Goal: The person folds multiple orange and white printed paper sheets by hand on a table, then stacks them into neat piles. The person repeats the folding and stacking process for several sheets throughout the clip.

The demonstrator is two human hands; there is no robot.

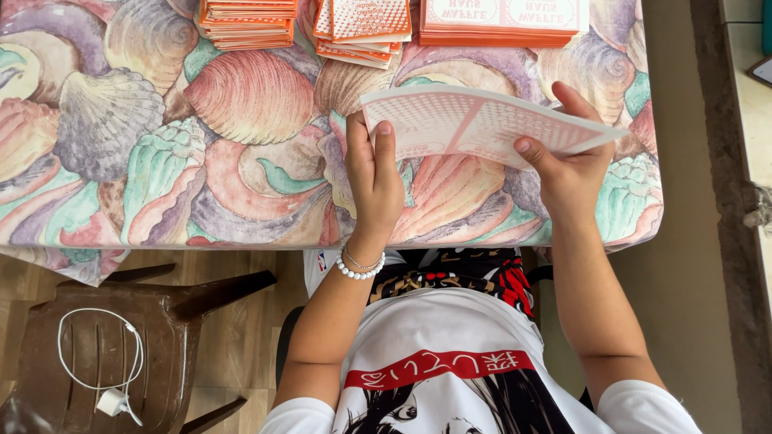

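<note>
Both hands (374, 173) (571, 173) clamped on card sheet (482, 124); orange stacks (362, 28) behind, w/ chair (104, 345) left.

Both hands hold a flat pink-and-white cardboard sheet (482, 120) above the tabletop (121, 161), which is covered with a seashell-patterned cloth. The left hand (374, 181) grips the sheet's left edge, thumb and fingers up along it; a pearl bracelet (359, 268) circles that wrist. The right hand (572, 165) clasps the sheet's right corner, thumb on the near face. Three stacks of orange-and-white cards (362, 28) lie along the far edge. At lower left, a brown plastic chair (161, 321) carries a white charger with its cable (100, 362).
</note>
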